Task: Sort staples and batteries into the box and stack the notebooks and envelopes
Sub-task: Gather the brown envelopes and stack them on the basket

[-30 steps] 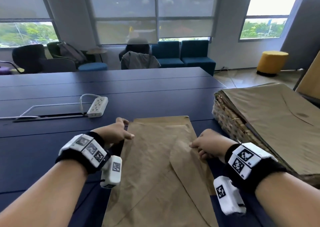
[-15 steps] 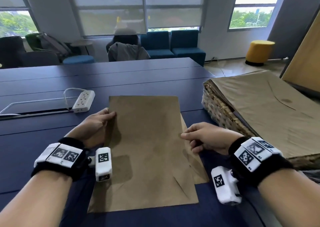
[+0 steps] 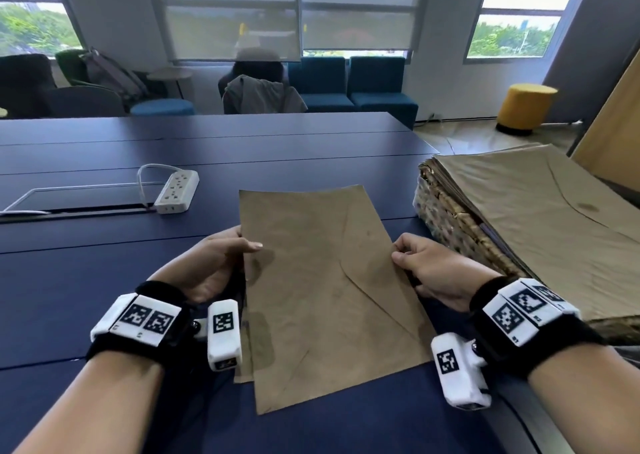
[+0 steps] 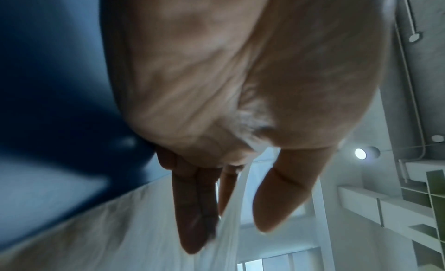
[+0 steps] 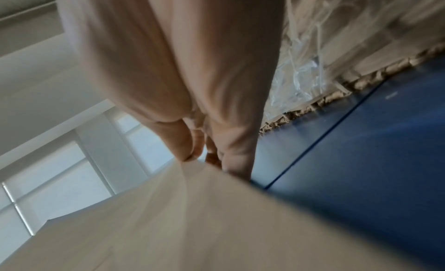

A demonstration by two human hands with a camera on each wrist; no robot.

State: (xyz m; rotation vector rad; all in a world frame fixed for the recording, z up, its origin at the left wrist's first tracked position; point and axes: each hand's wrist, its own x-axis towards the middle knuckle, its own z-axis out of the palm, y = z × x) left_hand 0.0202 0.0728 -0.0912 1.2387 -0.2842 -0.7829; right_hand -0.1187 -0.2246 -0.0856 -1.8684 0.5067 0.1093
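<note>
Head view: left hand (image 3: 211, 263) and right hand (image 3: 429, 270) each pinch a side edge of the brown envelope (image 3: 329, 297), tilted up off the desk (image 3: 104, 280) | envelope pile (image 3: 540, 218) sits right | stacking seems underway | staples, batteries, notebooks, box unseen

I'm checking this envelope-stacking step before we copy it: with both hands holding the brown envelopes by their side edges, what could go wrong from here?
1. The left hand and right hand pinch only the side edges of the brown envelopes, so a sheet could slip; one lower corner already pokes out at the left.
2. The envelope pile on the right overhangs its wicker basket and slopes, so another envelope laid there might slide off.
</note>
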